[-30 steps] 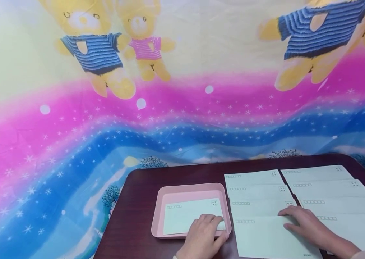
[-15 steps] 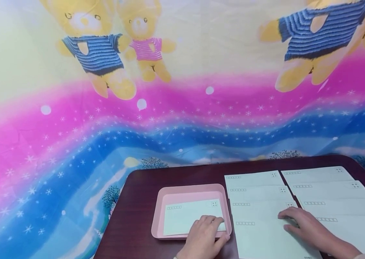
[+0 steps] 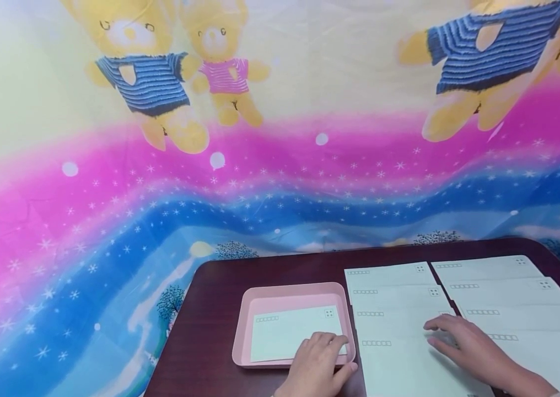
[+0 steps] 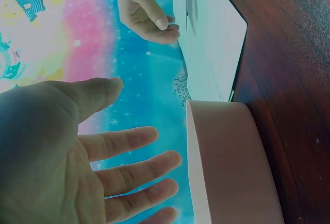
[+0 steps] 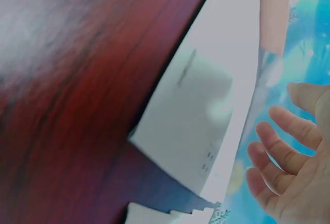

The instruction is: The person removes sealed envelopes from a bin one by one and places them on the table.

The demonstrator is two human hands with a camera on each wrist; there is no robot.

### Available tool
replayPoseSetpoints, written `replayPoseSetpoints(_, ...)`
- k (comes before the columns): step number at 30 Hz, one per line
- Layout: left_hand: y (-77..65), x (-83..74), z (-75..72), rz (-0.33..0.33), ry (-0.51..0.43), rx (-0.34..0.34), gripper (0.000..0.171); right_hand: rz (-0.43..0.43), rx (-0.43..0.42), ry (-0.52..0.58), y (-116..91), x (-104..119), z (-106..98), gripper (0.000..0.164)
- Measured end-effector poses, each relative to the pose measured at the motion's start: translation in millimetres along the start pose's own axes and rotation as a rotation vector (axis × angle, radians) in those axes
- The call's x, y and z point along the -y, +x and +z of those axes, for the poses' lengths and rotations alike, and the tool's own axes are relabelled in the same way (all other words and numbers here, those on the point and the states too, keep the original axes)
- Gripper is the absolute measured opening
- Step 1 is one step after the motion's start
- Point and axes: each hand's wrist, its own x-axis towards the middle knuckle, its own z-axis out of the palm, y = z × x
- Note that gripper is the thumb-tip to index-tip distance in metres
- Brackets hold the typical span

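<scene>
A pale envelope (image 3: 280, 339) with printed postcode boxes lies inside a shallow pink tray (image 3: 287, 290). My left hand (image 3: 316, 365) hovers over the tray's front right corner, thumb spread; in the left wrist view its fingers (image 4: 139, 170) extend toward the tray wall (image 4: 232, 157) and hold nothing. To the right, overlapping envelopes (image 3: 391, 364) form a column, and my right hand (image 3: 468, 350) is above its nearest envelope. The right wrist view shows the right fingers (image 5: 281, 162) loosely bent, apart from the envelopes (image 5: 180, 116) and with nothing in them.
A second column of overlapping envelopes (image 3: 543, 358) lies farther right, partly behind the right forearm. All rests on a dark wooden table (image 3: 200, 331) with rounded corners. Behind it hangs a colourful cloth (image 3: 280, 154) printed with bears.
The left hand has shifted slightly right and its thumb has spread away from the tray's rim. The right hand has drifted a little left over the envelopes. The envelopes have stayed put.
</scene>
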Motion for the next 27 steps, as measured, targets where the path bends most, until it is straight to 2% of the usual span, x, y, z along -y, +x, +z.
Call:
replayPoseSetpoints(8, -0.2, 0.9, -2.7, -0.036, -0.011, 0.023, 0.037, 0.023, 0.047, -0.001, -0.3, 16.6, -5.7, 0.022)
replayPoseSetpoints(16, -1.4, 3.7, -5.3, -0.054, -0.012, 0.007, 0.034, -0.029, -0.014, -0.04, -2.0, 32.6, -7.5, 0.023)
replayPoseSetpoints(27, -3.9, 10.1, -7.1, -0.069, -0.013, -0.008, 0.035, -0.078, -0.035, -0.062, 0.7, 52.2, -8.4, 0.023)
